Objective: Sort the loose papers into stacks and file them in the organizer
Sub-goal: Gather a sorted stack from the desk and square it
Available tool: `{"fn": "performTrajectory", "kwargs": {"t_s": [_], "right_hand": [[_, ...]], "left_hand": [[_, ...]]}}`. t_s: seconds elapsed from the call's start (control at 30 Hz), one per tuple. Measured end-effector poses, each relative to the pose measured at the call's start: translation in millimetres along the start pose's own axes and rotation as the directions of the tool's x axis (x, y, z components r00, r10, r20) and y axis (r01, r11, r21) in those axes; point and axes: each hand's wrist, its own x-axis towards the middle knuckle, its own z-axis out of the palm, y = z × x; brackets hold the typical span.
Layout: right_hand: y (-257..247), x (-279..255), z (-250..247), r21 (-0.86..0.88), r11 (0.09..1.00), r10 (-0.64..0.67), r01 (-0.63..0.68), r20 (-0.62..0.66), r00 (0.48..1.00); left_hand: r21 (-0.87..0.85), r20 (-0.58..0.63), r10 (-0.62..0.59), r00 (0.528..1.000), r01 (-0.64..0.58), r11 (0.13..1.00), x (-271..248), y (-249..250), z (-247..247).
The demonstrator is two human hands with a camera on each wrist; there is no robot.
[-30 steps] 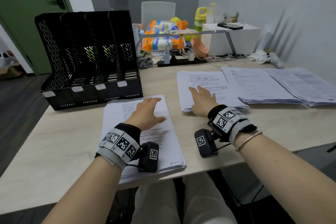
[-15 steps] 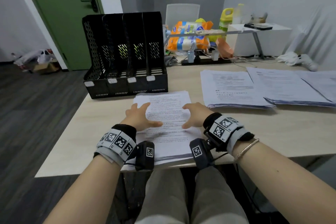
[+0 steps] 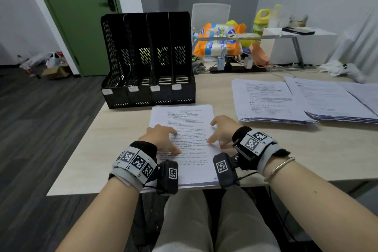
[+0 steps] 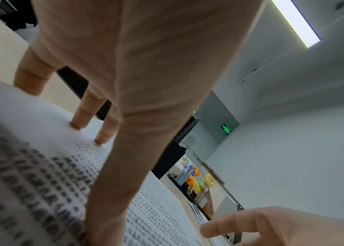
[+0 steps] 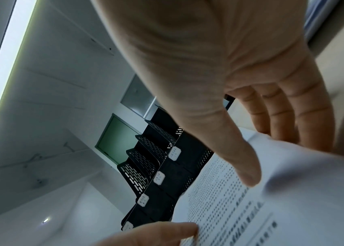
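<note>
Both hands are down on the near paper stack [image 3: 185,129], which lies flat at the table [image 3: 86,149] edge, directly in front of the black organizer [image 3: 147,61]. The left hand [image 3: 161,139] sits at the stack's left side, fingers straight and spread, fingertips [image 4: 76,124] pressing the printed top sheet, thumb laid along the page. The right hand [image 3: 222,132] rests at the right edge, thumb on top of the sheet and fingers reaching down past the paper's side; whether they hook under the stack cannot be told, and the hand reads as relaxed, not clenched.

The organizer stands upright, four slots side by side, each with a small white label on its low front wall. Through the slots only the perforated black walls and floor show; no paper is visible inside any compartment.

To the right, well apart from the hands, more paper piles [image 3: 272,102] lie flat on the table, overlapping one another.
</note>
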Motion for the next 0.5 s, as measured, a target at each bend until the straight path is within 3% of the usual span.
{"fn": "performTrajectory", "kwargs": {"t_s": [0.37,0.5], "right_hand": [[4.5,2.6,-4.9,0.023,0.999,0.041,-0.043,0.081,0.996],[7.8,2.4,-7.3,-0.079,0.997,-0.001,0.005,0.044,0.999]], "left_hand": [[0.013,0.005,0.012,1.000,-0.012,1.000,2.7,10.1,3.4],[-0.014,-0.019,0.004,1.000,-0.004,1.000,3.8,10.9,4.1]]}}
